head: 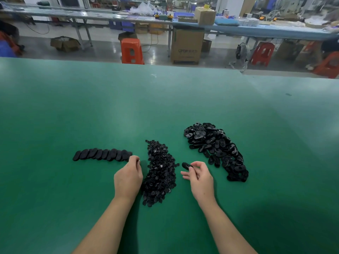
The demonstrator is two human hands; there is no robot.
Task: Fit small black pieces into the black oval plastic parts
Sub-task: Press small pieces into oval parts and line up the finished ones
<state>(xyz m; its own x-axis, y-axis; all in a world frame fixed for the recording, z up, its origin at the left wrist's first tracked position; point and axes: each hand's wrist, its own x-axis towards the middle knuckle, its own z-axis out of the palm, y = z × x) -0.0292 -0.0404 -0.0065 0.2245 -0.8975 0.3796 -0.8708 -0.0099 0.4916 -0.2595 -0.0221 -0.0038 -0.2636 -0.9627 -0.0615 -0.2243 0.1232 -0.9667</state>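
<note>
Bright, even overhead light, pale sheen across the far half of the green table [165,99]; soft shadows under both forearms and at lower right; wide-angle bending at the edges; background benches slightly soft, mild compression blur

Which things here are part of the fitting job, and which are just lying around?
Job: pile of small pieces; pile of oval parts; row of oval parts; oval part in the right hand; left hand.

Lying about: orange stool; cardboard box.
</note>
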